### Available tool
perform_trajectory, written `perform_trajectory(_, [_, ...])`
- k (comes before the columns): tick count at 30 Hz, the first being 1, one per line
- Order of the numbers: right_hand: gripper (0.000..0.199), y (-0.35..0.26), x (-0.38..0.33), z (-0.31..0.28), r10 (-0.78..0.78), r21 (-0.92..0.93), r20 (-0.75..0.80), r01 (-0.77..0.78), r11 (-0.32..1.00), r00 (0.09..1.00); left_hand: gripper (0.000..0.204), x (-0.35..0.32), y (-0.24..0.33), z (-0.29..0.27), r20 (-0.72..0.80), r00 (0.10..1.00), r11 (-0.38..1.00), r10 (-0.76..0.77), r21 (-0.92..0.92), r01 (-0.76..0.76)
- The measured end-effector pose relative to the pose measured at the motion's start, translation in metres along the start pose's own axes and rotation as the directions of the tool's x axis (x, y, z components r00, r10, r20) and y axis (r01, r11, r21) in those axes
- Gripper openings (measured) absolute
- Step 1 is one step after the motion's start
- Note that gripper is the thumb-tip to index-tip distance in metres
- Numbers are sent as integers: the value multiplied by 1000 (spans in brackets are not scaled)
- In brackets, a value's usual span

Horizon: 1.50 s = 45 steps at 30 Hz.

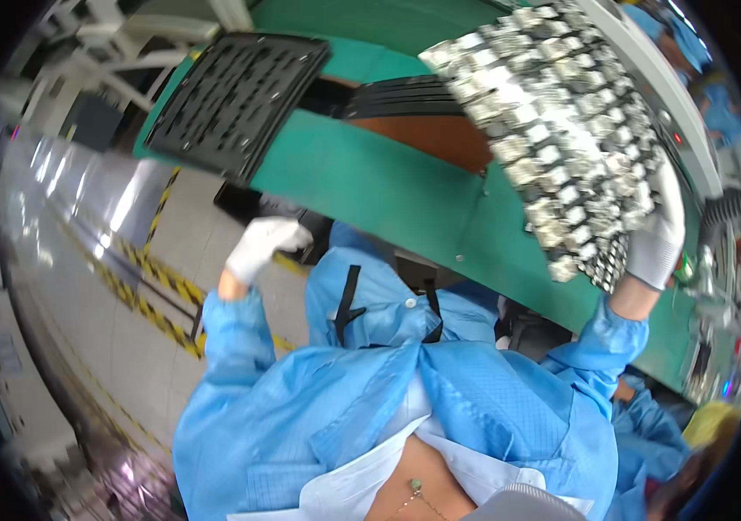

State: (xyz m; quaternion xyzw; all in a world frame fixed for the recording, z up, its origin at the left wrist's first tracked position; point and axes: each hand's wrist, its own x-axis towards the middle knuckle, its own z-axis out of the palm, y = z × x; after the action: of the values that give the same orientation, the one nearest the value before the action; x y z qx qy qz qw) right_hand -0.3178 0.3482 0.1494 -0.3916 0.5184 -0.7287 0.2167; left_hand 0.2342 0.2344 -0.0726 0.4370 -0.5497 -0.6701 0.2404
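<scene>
My right hand [664,221], in a white glove, grips the near right edge of a panel [553,130] covered with rows of shiny silver metal pieces. The panel is tilted up above the green table [370,178], and some of my fingers are hidden behind it. My left hand [268,245], also white-gloved, is off the table's front edge at the left. Its fingers are loosely bent and a little apart, with nothing visible in them. Beyond it, a black slotted tray [236,104] lies on the table's left end.
More black trays [414,94] lie stacked over a brown surface at the table's middle. A light-coloured machine frame [648,78] borders the right side. Yellow-black tape [158,304] marks the floor at left. Another person's blue sleeve [648,425] shows at the lower right.
</scene>
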Motion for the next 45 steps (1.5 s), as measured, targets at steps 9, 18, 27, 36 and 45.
perform_trajectory(9, [40,38,-81,33,-494,-703,339,564,432,800,65,1,175,143,15,885,744,466,-547,-383])
perform_trajectory(18, [40,15,-124,32,166,-575,227,-5,818,960,25,5,205,171,-200,921,753,334,-531,-388])
perform_trajectory(27, [40,-76,-88,72,-254,-565,726,765,308,639,27,-23,239,196,134,877,884,462,18,-468])
perform_trajectory(36, [11,-72,-97,76,-108,-664,651,633,398,751,61,-21,244,203,139,857,863,497,24,-505])
perform_trajectory(45, [13,-76,-108,76,-56,-706,632,603,370,773,36,-28,241,202,53,882,854,468,230,-467])
